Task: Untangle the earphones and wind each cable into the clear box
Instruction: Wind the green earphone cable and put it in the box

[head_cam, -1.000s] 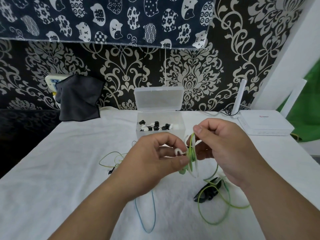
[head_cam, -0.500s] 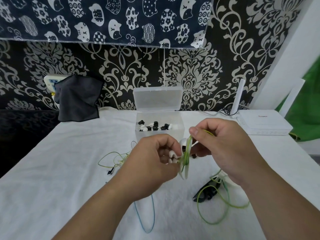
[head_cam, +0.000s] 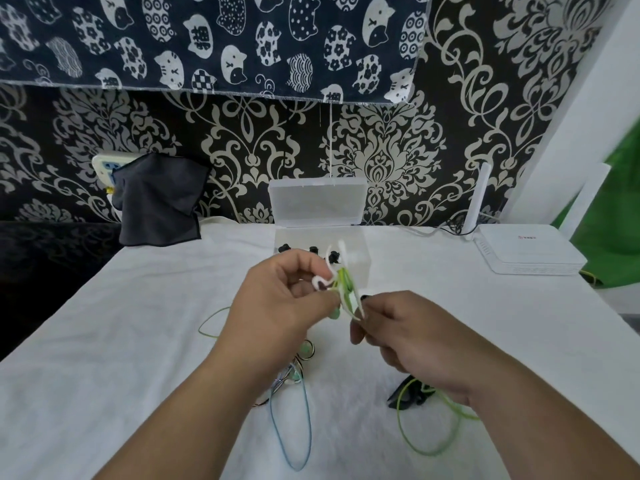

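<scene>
My left hand pinches a small coil of green and white earphone cable in the air, just in front of the clear box. My right hand sits lower and to the right, fingers curled, pinching the cable's lower end near a black plug. The box stands open with its lid raised, and black and white earbud pieces lie inside. A loose green cable loop trails from under my right wrist. A blue cable loop lies below my left hand.
A black clip-like piece lies on the white cloth-covered table by my right wrist. A white router sits at the back right, and a dark cloth hangs at the back left. More green cable lies left of my left hand.
My right hand has dropped from above the coil to below and right of it. The coil in my left hand has risen slightly toward the box. The view has shifted a little.
</scene>
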